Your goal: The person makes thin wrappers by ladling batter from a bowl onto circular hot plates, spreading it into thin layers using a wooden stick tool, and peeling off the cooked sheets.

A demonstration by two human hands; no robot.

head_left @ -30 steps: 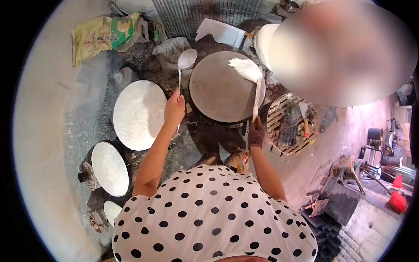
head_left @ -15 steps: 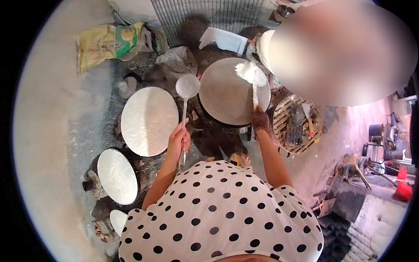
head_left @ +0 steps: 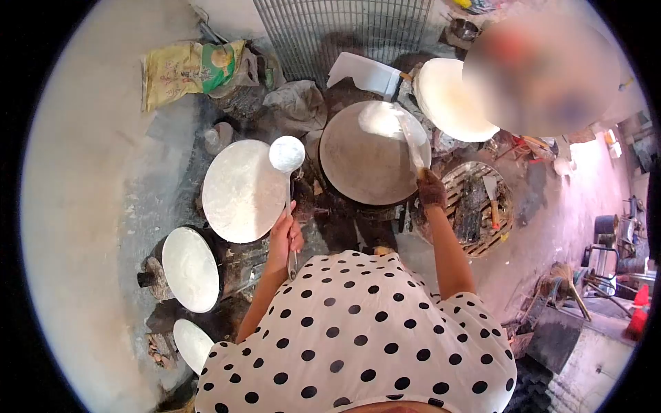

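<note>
Grey metal at left: grips ladle in fingers of left hand, handle lengthwise away from body, bowl overlapping edge of white disc in view. Grips pale flat tool in gloved right hand, nearer griddle; slants it forward-left across griddle's right side.

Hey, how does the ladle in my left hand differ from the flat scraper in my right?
The ladle has a round bowl; the scraper is a long, flat strip. The bare left hand holds the ladle, the gloved right hand the scraper. The scraper reaches over the grey griddle; the ladle's bowl is left of it. Both point away from the body.
</note>
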